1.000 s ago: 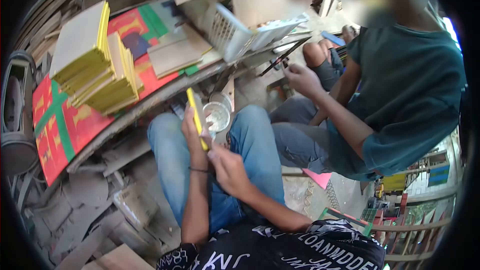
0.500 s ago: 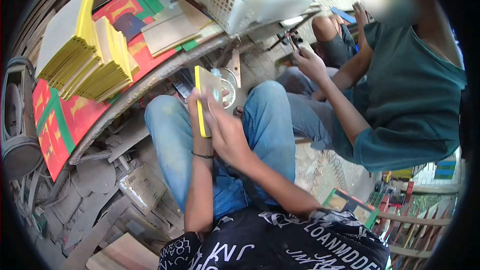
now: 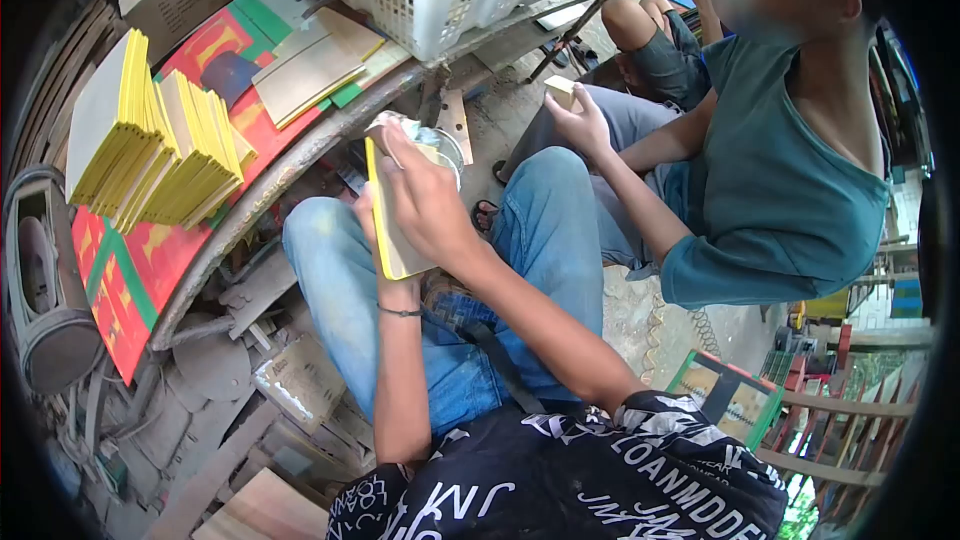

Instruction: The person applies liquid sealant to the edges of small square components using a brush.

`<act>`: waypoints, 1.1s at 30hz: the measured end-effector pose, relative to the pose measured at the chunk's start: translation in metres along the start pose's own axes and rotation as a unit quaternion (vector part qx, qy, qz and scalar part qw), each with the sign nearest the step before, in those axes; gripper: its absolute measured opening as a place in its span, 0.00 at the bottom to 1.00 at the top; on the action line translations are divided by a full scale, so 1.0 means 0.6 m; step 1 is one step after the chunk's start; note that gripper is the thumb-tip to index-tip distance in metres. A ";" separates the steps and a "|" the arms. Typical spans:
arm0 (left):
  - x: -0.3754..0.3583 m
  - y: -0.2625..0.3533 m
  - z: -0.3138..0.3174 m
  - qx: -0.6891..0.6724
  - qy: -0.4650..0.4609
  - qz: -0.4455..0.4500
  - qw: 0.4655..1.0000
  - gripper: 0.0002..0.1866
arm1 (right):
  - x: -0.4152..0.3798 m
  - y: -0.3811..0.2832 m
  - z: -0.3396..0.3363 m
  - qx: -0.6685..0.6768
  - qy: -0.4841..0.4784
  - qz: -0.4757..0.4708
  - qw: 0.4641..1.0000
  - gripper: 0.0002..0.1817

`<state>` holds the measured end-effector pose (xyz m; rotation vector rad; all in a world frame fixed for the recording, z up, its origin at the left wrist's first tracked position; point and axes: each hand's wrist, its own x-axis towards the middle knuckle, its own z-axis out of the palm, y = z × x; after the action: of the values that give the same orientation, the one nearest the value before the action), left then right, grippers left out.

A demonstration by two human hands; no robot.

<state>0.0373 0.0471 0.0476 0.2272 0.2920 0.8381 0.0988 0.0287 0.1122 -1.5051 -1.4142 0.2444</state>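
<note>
Right hand (image 3: 428, 202) reaching forward over yellow-edged board (image 3: 402, 256), grip unclear; left hand (image 3: 367, 218) clamped on board from beneath.

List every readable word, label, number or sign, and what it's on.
"LOANMDDE": black shirt, last letters cut off by the fold.
Other shirt lettering: too distorted to read surely.
Print on cardboard box and floor carton: too small to read.

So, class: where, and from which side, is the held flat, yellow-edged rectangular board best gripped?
Probably by its long yellow edge, coming from the left: the board is thin and flat, and the right hand covers much of its broad face.
</note>
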 end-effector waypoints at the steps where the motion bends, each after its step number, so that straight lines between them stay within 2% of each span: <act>1: 0.000 0.000 -0.003 -0.016 0.033 0.029 0.999 0.34 | -0.005 -0.004 0.000 0.003 0.004 0.001 1.000 0.23; 2: -0.004 0.004 -0.007 0.019 -0.013 0.034 0.999 0.36 | -0.015 -0.013 0.005 -0.001 0.011 -0.007 1.000 0.24; 3: 0.007 0.012 -0.025 0.023 -0.015 0.039 0.999 0.36 | -0.022 -0.024 0.008 -0.006 0.015 -0.020 1.000 0.25; 5: 0.035 0.019 -0.087 -0.018 -0.217 -0.034 0.975 0.32 | -0.060 -0.031 0.007 0.017 -0.005 -0.030 0.999 0.26; 6: 0.045 0.006 -0.093 -0.068 -0.292 -0.014 0.954 0.33 | -0.076 -0.040 0.004 0.012 -0.015 -0.022 1.000 0.26; 7: 0.034 0.003 -0.068 -0.068 -0.291 -0.015 0.954 0.33 | -0.085 -0.042 0.001 0.006 -0.024 -0.014 1.000 0.26; 9: -0.001 0.000 -0.020 0.006 -0.088 -0.007 0.996 0.34 | -0.057 -0.017 -0.005 -0.002 -0.015 -0.005 1.000 0.26; 11: -0.010 -0.003 -0.009 0.007 -0.080 -0.022 0.997 0.35 | -0.005 0.006 -0.006 -0.013 0.012 0.009 1.000 0.26; 13: -0.008 -0.001 -0.009 0.015 -0.006 0.027 1.000 0.35 | -0.007 0.005 -0.004 0.004 0.000 0.023 1.000 0.26; 15: 0.000 -0.004 -0.022 0.064 -0.010 0.048 0.997 0.35 | -0.040 -0.016 -0.007 -0.014 0.015 0.020 1.000 0.25; 16: 0.027 0.002 -0.052 -0.010 -0.182 -0.001 0.983 0.34 | -0.068 -0.012 -0.003 -0.010 -0.006 0.008 1.000 0.26; 17: 0.040 0.003 -0.071 -0.084 -0.345 -0.053 0.933 0.34 | -0.072 -0.008 -0.004 -0.009 -0.008 0.008 1.000 0.26; 19: 0.023 -0.010 -0.036 -0.067 -0.305 -0.045 0.949 0.35 | -0.081 -0.003 -0.008 -0.025 0.007 -0.001 1.000 0.26; 20: 0.007 -0.015 0.002 -0.021 -0.148 -0.010 0.989 0.36 | -0.064 0.006 -0.010 0.015 0.020 0.060 0.998 0.25; 21: -0.006 -0.019 0.022 0.028 0.015 0.020 0.999 0.37 | -0.039 0.017 -0.016 -0.002 0.057 0.048 0.997 0.24; 22: 0.005 -0.022 0.009 -0.018 0.082 0.035 0.996 0.38 | -0.032 0.014 -0.018 -0.017 0.059 0.037 0.997 0.23; 23: 0.003 -0.021 -0.005 -0.015 0.080 0.031 0.996 0.38 | -0.026 0.011 -0.020 -0.031 0.060 0.022 0.997 0.23; 25: 0.002 -0.015 -0.023 0.077 -0.082 -0.013 0.994 0.38 | -0.070 -0.012 -0.020 0.002 0.035 0.034 0.999 0.25; 26: 0.012 -0.007 -0.041 0.115 -0.075 -0.011 0.991 0.38 | -0.094 -0.019 -0.019 0.036 0.006 0.048 0.998 0.26; 27: 0.013 -0.006 -0.029 0.079 -0.127 -0.006 0.989 0.37 | -0.100 -0.024 -0.020 0.013 -0.004 0.022 1.000 0.25; 30: -0.002 -0.025 -0.004 0.111 -0.103 -0.018 0.988 0.36 | -0.065 0.007 -0.025 0.047 0.044 0.106 0.992 0.22; 32: 0.001 -0.030 0.008 0.053 0.103 0.029 0.993 0.36 | -0.035 0.012 -0.041 0.082 0.033 0.179 0.980 0.21; 33: 0.000 -0.027 0.008 0.056 0.102 0.026 0.993 0.36 | -0.047 0.007 -0.037 0.082 0.037 0.180 0.980 0.21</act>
<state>0.0500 0.0364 0.0471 0.2547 0.5268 0.8994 0.1090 -0.0054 0.1059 -1.6061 -1.0290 0.5094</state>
